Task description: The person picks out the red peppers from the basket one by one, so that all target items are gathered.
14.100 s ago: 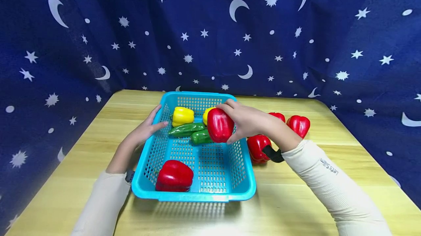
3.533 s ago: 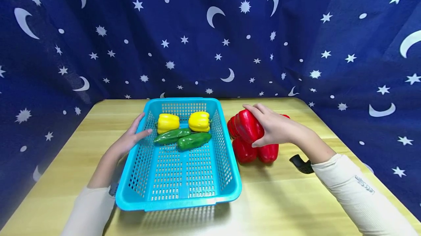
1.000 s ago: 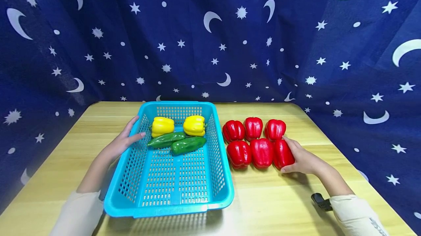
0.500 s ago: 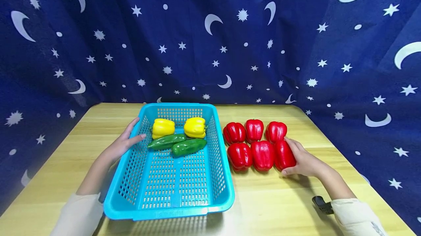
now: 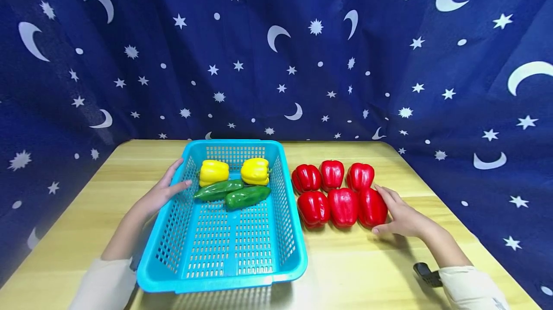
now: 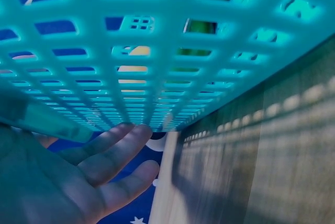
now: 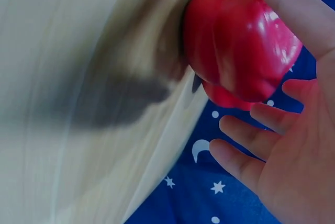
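My left hand (image 5: 155, 196) rests at the left rim of a blue perforated plastic basket (image 5: 224, 280), its thumb over the rim. In the left wrist view the fingers (image 6: 112, 164) lie loosely extended outside the basket wall. Two yellow bell peppers (image 5: 213, 172) and two long green peppers (image 5: 247, 197) lie at the far end inside. On the table to the right, several red bell peppers stand in two rows. My right hand (image 5: 406, 218) is spread beside the near-right red bell pepper (image 5: 373, 207), thumb and fingers around its right side, with a small gap visible.
The wooden table (image 5: 345, 271) ends at the back and right against a dark blue curtain (image 5: 242, 51) with white moons and stars. A black wrist strap (image 5: 426, 275) hangs at the right wrist.
Red bell peppers formerly in the basket now stand on the table. Over the last half second, my right hand has let go of the near-right red bell pepper and drawn slightly right.
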`<state>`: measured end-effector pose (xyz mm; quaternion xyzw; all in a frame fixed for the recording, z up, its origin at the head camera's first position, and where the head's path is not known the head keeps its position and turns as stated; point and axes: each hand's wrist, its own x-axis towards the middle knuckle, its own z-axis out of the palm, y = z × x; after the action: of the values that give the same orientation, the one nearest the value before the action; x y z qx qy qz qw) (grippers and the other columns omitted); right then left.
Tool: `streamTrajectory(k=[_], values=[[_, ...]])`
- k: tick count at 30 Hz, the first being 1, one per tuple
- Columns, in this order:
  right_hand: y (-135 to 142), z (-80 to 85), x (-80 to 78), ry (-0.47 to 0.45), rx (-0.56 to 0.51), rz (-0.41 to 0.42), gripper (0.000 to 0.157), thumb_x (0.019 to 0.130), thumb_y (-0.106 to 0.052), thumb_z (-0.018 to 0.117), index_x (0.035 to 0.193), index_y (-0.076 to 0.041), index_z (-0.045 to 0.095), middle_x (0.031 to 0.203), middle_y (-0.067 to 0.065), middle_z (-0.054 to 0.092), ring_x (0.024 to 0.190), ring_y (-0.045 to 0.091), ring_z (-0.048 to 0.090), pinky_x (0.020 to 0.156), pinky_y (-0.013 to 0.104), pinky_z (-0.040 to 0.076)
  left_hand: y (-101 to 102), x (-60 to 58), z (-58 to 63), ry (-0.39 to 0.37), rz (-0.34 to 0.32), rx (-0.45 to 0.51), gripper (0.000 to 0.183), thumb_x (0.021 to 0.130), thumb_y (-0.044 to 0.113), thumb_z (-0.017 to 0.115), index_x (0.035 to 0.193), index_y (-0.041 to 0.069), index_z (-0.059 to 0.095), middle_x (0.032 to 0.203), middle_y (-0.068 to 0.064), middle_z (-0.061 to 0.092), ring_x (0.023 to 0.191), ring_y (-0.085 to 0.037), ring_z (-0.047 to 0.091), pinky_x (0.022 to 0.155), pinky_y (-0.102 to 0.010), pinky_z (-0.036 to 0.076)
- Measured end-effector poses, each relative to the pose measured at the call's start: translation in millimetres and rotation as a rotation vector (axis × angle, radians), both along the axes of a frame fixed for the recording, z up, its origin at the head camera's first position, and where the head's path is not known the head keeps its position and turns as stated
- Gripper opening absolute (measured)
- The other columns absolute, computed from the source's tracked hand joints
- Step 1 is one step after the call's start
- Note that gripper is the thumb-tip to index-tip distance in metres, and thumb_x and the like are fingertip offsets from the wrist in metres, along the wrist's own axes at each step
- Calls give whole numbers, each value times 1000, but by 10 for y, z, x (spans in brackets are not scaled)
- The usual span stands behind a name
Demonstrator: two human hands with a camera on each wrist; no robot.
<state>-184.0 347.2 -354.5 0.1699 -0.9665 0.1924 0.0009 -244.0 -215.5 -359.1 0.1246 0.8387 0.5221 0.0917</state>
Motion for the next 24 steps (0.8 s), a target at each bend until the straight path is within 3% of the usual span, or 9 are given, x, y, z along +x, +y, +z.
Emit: streamTrajectory(k=[7, 16, 19, 21, 24], values=[[121, 89, -64, -29, 7, 19, 105, 63, -31, 81, 136, 10, 19, 129, 38, 25, 114, 55, 34, 87, 66, 37, -3, 20, -17, 1, 12, 0, 78, 94, 35, 45, 146, 22, -12, 150, -24, -11, 129, -56, 15, 93, -62, 37], [453, 439, -242, -223, 52, -45, 82, 82, -33, 64, 135, 14, 23, 126, 41, 38, 114, 55, 39, 86, 60, 41, -42, 35, 69, -20, 7, -57, 78, 94, 37, 44, 146, 20, -12, 150, -27, -6, 129, -56, 15, 93, -65, 35], [540, 603, -324, -270, 68, -81, 80, 87, -36, 57, 135, 16, 20, 127, 42, 36, 114, 56, 39, 86, 59, 42, -82, 23, 130, 20, 1, -140, 75, 95, 42, 39, 147, 19, -11, 149, -27, -3, 128, -57, 17, 93, -68, 32], [581, 732, -372, -279, 79, -114, 82, 89, -39, 54, 137, 15, 15, 129, 43, 30, 116, 58, 34, 88, 61, 39, -105, 20, 177, 88, -8, -221, 72, 96, 43, 34, 147, 14, -9, 149, -29, 1, 127, -57, 19, 94, -69, 31], [597, 936, -436, -214, 88, -168, 88, 89, -42, 52, 139, 14, 7, 134, 44, 20, 122, 59, 22, 93, 66, 29, -139, 29, 271, 190, -9, -339, 69, 98, 44, 28, 147, 8, -4, 147, -31, 7, 125, -57, 24, 94, -68, 31]])
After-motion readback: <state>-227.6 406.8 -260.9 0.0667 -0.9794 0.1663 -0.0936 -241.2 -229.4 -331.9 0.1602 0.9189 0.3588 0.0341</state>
